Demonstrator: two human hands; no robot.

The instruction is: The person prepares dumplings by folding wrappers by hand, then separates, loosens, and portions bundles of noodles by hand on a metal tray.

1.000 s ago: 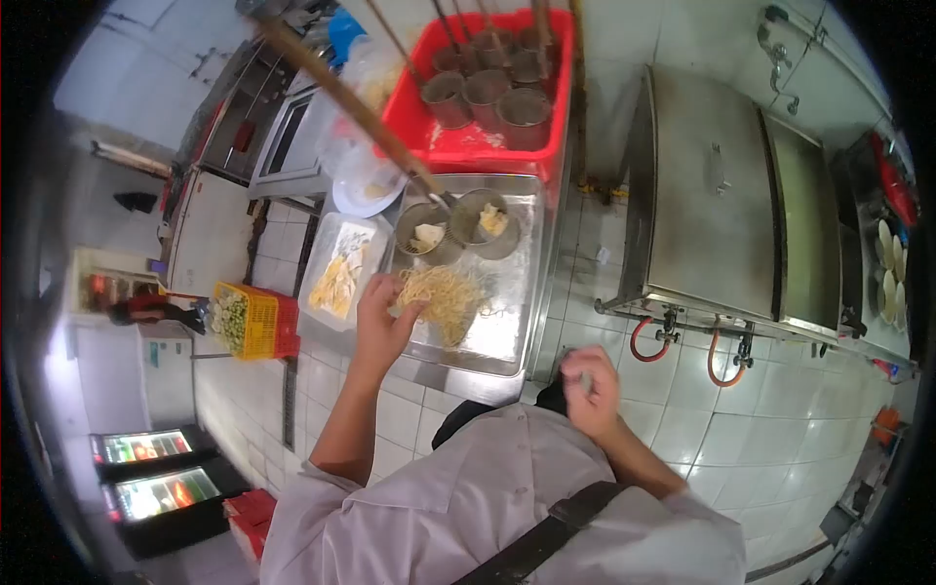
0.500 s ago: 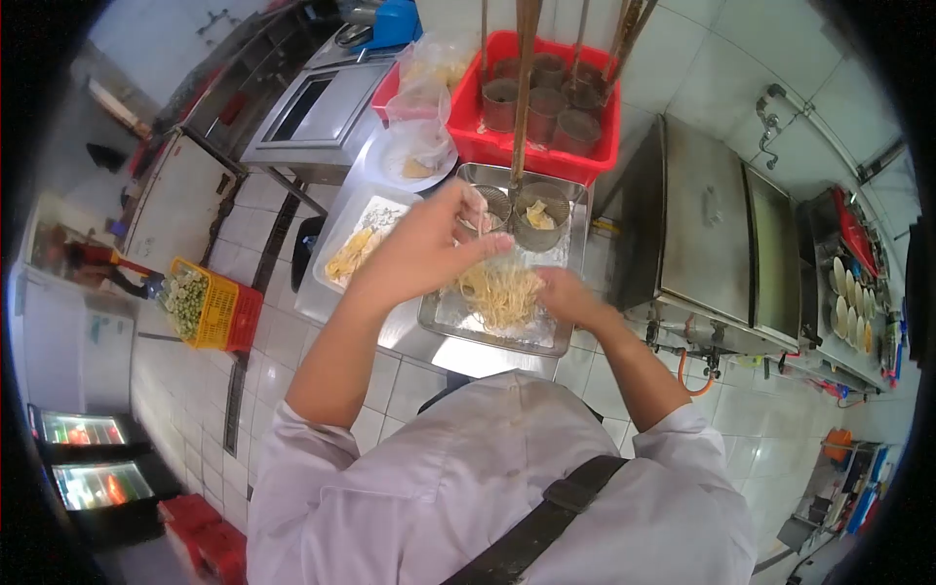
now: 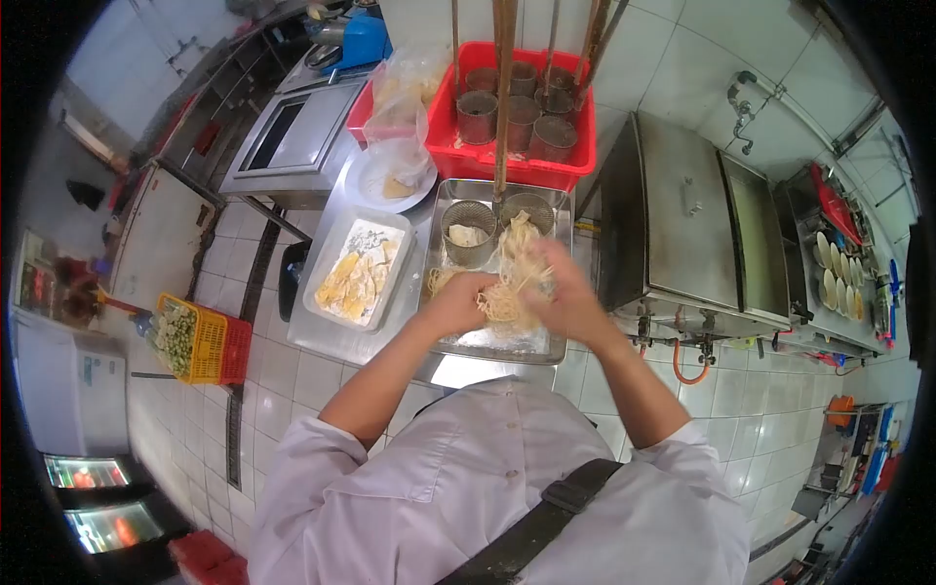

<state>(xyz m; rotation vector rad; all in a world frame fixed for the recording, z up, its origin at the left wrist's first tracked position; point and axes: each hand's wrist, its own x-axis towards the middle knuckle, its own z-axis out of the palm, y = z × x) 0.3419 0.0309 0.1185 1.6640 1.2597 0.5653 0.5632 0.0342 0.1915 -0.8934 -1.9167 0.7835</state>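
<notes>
A metal tray (image 3: 487,343) sits on the counter (image 3: 310,330) before the person. Two strainers stand in its far part, a left one (image 3: 468,255) and a right one (image 3: 543,210); nearer, noodles (image 3: 502,300) lie between the left fingers (image 3: 478,286) and right fingers (image 3: 556,265). Behind the tray is a tub (image 3: 456,159) of more strainers (image 3: 522,122). Left of the tray lies a container (image 3: 336,316), with a plate (image 3: 365,185) behind it. A steel cabinet (image 3: 687,214) stands right of the counter.
</notes>
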